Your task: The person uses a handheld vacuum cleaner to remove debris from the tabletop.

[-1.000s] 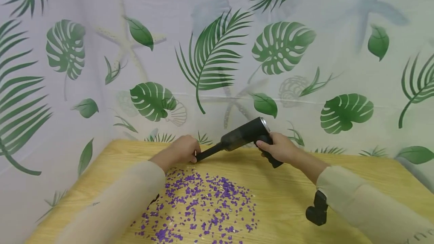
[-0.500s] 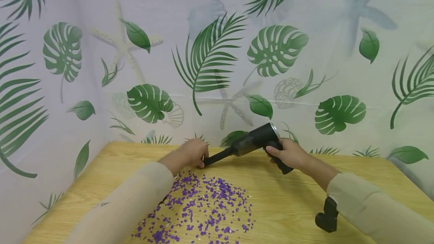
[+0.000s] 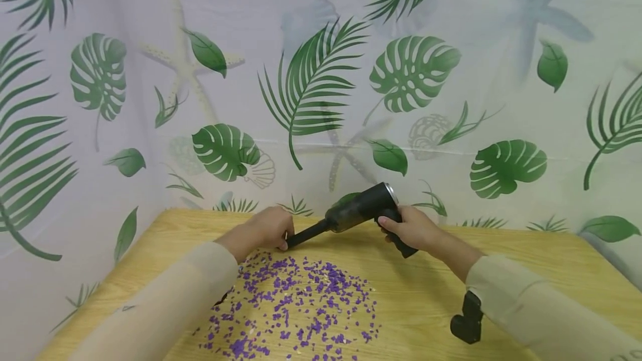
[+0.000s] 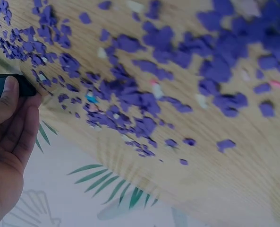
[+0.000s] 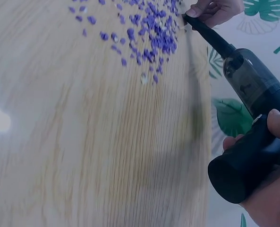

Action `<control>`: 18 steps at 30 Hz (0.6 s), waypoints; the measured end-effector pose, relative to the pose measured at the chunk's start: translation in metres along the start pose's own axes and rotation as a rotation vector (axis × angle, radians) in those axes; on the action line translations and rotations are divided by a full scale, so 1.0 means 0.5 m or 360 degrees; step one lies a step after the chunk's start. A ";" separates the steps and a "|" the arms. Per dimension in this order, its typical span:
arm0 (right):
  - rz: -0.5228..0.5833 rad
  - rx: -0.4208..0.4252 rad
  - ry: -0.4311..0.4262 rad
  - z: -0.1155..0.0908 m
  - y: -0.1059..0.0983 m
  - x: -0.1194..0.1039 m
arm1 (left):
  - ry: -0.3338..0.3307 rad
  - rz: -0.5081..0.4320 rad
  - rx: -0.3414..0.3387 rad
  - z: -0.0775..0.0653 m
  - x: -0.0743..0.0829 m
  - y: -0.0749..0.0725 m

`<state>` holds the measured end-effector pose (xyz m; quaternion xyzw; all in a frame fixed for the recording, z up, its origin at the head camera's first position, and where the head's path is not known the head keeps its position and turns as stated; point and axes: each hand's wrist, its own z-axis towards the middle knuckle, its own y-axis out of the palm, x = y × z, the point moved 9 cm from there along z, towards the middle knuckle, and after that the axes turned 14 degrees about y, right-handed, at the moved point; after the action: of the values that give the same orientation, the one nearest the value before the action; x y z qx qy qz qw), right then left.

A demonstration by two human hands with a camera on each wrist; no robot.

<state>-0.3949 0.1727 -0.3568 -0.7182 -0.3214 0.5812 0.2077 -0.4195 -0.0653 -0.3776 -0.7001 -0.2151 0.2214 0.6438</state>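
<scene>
A black handheld vacuum cleaner (image 3: 358, 209) with a long narrow nozzle (image 3: 311, 233) is held above the back of the wooden table, tilted down to the left. My right hand (image 3: 413, 229) grips its handle, thumb near the top, as the right wrist view also shows. My left hand (image 3: 268, 228) pinches the nozzle's tip between thumb and fingers; in the left wrist view the thumb lies on the black tip (image 4: 21, 85). Purple paper scraps (image 3: 326, 277) lie scattered just in front of the tip, with a few pale, pink and blue bits among them.
The wooden table (image 3: 426, 305) ends at the back against a white curtain (image 3: 321, 99) printed with green leaves and starfish. A black wrist device (image 3: 468, 319) hangs under the right sleeve. The left forearm covers part of the scraps' left side.
Both hands and the vacuum cleaner shift slightly right, then back left, partly with the head view itself. The grip of both hands stays the same. The scraps look much alike throughout.
</scene>
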 end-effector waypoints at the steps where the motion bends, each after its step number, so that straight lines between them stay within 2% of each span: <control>1: 0.0003 -0.0002 -0.0001 0.001 0.004 -0.004 | 0.0001 -0.0007 -0.0002 -0.005 -0.002 0.000; 10: 0.0033 -0.0024 0.0021 0.012 0.051 -0.039 | -0.0017 -0.0039 -0.0004 -0.057 -0.038 0.003; 18: 0.0080 -0.0043 0.0004 0.016 0.106 -0.085 | -0.0009 -0.0023 -0.0018 -0.121 -0.070 0.003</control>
<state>-0.3959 0.1046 -0.3647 -0.7295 -0.3108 0.5809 0.1836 -0.4122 -0.1346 -0.3738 -0.7015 -0.2234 0.2176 0.6408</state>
